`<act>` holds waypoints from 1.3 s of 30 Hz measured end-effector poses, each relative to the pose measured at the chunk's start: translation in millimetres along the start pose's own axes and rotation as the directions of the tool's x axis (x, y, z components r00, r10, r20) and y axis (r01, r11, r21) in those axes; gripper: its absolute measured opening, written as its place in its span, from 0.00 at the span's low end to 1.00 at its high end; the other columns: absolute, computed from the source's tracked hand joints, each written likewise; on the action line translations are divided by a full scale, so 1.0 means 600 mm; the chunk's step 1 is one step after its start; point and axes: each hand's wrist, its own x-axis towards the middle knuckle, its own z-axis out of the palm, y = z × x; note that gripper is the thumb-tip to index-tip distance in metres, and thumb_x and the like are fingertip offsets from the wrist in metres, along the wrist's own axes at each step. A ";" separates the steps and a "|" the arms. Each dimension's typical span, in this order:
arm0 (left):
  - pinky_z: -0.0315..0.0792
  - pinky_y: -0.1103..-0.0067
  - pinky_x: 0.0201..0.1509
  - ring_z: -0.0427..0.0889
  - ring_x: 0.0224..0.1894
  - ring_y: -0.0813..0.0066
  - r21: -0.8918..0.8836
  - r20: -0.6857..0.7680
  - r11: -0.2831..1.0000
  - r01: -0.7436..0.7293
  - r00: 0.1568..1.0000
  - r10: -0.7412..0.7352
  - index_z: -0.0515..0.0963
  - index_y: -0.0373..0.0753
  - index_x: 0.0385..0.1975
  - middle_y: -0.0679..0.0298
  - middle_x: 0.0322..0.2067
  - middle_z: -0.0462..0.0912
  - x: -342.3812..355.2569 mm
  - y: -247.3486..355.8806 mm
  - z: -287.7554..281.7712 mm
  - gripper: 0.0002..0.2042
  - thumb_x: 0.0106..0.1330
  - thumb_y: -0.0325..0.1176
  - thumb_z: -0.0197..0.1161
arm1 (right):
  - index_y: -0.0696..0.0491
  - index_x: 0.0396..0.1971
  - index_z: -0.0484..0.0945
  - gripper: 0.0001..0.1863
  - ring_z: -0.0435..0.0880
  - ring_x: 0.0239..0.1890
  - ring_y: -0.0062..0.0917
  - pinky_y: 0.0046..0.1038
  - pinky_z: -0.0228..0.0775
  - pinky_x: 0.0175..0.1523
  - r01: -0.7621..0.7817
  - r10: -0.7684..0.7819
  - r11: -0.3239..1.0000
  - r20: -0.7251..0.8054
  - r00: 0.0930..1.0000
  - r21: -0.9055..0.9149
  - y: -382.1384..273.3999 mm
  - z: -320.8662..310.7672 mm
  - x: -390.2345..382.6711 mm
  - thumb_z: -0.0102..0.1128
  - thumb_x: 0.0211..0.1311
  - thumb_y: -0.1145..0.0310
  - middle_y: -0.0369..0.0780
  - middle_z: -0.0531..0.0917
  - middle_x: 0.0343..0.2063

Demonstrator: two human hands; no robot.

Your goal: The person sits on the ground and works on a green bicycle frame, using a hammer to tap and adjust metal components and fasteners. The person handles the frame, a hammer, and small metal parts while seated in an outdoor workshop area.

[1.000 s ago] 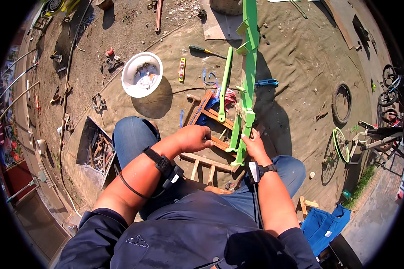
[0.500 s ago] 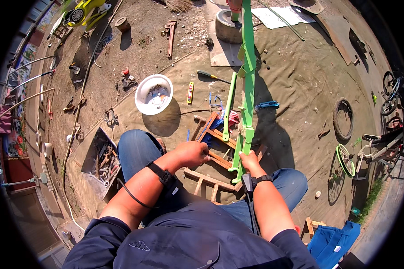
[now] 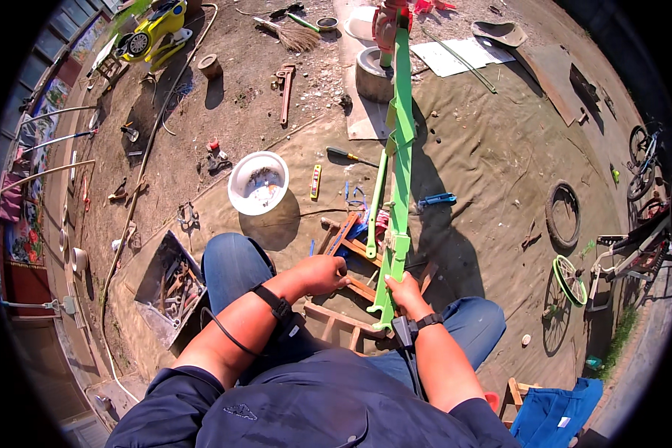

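My right hand (image 3: 404, 290) grips the lower end of a long green metal beam (image 3: 402, 127), which runs away from me to a red part (image 3: 391, 16) at a concrete cylinder. My left hand (image 3: 326, 275) is curled closed left of the beam, over orange-brown wooden frames (image 3: 340, 237); anything inside it is hidden. A slimmer green bar (image 3: 375, 209) lies alongside the beam. A pale wooden frame (image 3: 336, 322) sits between my knees. Blue straps, a blue tool (image 3: 437, 199), a yellow level (image 3: 315, 181) and a screwdriver (image 3: 351, 157) are near the beam.
A white basin (image 3: 258, 184) and a metal box of tools (image 3: 170, 287) are to my left. A pipe wrench (image 3: 284, 93), broom (image 3: 291, 33) and yellow toy car (image 3: 157, 33) lie farther off. A tyre (image 3: 562, 215), bicycles (image 3: 623, 261) and blue cloth (image 3: 556, 411) are on the right.
The view has tipped upward, showing more of the yard and the beam's far end. My right hand's thumb has come over the beam's near face. My left hand stays curled beside it.
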 end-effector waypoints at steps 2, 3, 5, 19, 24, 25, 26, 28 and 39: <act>0.75 0.65 0.42 0.83 0.37 0.52 0.009 -0.017 1.000 -0.022 1.000 0.023 0.79 0.41 0.41 0.52 0.32 0.84 0.002 -0.004 0.004 0.16 0.63 0.47 0.63 | 0.60 0.35 0.78 0.14 0.81 0.28 0.23 0.30 0.73 0.36 -0.028 0.027 0.997 0.008 1.000 0.078 -0.019 0.001 -0.016 0.62 0.63 0.62 0.39 0.83 0.26; 0.75 0.65 0.42 0.83 0.37 0.52 0.014 -0.019 1.000 -0.024 1.000 0.025 0.79 0.40 0.41 0.52 0.32 0.84 0.001 -0.004 0.005 0.16 0.63 0.47 0.63 | 0.60 0.36 0.78 0.14 0.81 0.28 0.22 0.30 0.73 0.36 -0.015 0.014 0.998 0.014 1.000 0.068 -0.027 -0.002 -0.024 0.62 0.63 0.62 0.38 0.83 0.26; 0.75 0.65 0.42 0.82 0.37 0.52 0.014 -0.023 0.999 -0.035 0.999 0.035 0.79 0.40 0.41 0.52 0.32 0.84 0.001 -0.005 0.007 0.17 0.63 0.47 0.63 | 0.59 0.36 0.78 0.14 0.81 0.29 0.22 0.29 0.73 0.36 0.010 -0.012 0.999 0.027 1.000 0.050 -0.047 -0.009 -0.036 0.62 0.63 0.62 0.38 0.83 0.26; 0.74 0.65 0.48 0.81 0.42 0.48 -0.042 0.077 0.994 -0.100 0.992 0.103 0.77 0.34 0.44 0.46 0.38 0.82 -0.018 0.036 0.049 0.26 0.64 0.55 0.61 | 0.57 0.37 0.74 0.16 0.80 0.28 0.19 0.25 0.74 0.35 0.100 -0.127 0.957 0.084 0.988 0.273 -0.062 -0.015 -0.052 0.64 0.63 0.60 0.37 0.81 0.28; 0.70 0.68 0.59 0.77 0.54 0.50 -0.255 0.188 0.966 -0.040 0.978 0.091 0.72 0.32 0.54 0.44 0.49 0.79 -0.051 0.090 0.080 0.30 0.65 0.54 0.61 | 0.59 0.36 0.80 0.17 0.79 0.28 0.21 0.29 0.72 0.34 0.134 -0.148 0.958 0.038 0.988 0.252 -0.085 -0.017 -0.071 0.65 0.61 0.58 0.39 0.83 0.25; 0.70 0.68 0.58 0.77 0.54 0.53 -0.342 0.158 0.938 -0.050 0.981 0.110 0.72 0.33 0.56 0.44 0.50 0.79 -0.053 0.091 0.096 0.30 0.65 0.54 0.61 | 0.59 0.35 0.80 0.18 0.80 0.28 0.22 0.29 0.72 0.35 0.141 -0.156 0.958 0.041 0.987 0.250 -0.089 -0.019 -0.073 0.65 0.61 0.57 0.39 0.83 0.26; 0.72 0.69 0.56 0.78 0.53 0.57 -0.384 0.159 0.923 -0.030 0.982 0.098 0.70 0.33 0.57 0.46 0.50 0.79 -0.050 0.089 0.113 0.31 0.65 0.53 0.61 | 0.59 0.35 0.80 0.18 0.80 0.28 0.22 0.29 0.72 0.35 0.148 -0.164 0.958 0.045 0.985 0.247 -0.092 -0.020 -0.074 0.65 0.61 0.57 0.39 0.83 0.26; 0.73 0.71 0.51 0.78 0.50 0.63 -0.483 0.182 0.875 0.042 0.982 0.053 0.68 0.34 0.60 0.50 0.50 0.79 -0.052 0.099 0.119 0.30 0.65 0.51 0.62 | 0.59 0.36 0.79 0.19 0.80 0.29 0.23 0.30 0.73 0.36 0.179 -0.193 0.955 0.039 0.980 0.236 -0.092 -0.019 -0.073 0.64 0.61 0.55 0.41 0.83 0.27; 0.72 0.80 0.29 0.77 0.30 0.80 -0.771 0.154 0.624 0.126 0.988 -0.009 0.68 0.40 0.49 0.67 0.33 0.79 -0.092 0.146 0.108 0.14 0.69 0.36 0.60 | 0.60 0.38 0.78 0.23 0.80 0.34 0.26 0.32 0.71 0.42 0.206 -0.260 0.941 0.182 0.948 0.270 -0.130 -0.024 -0.078 0.54 0.66 0.52 0.46 0.83 0.32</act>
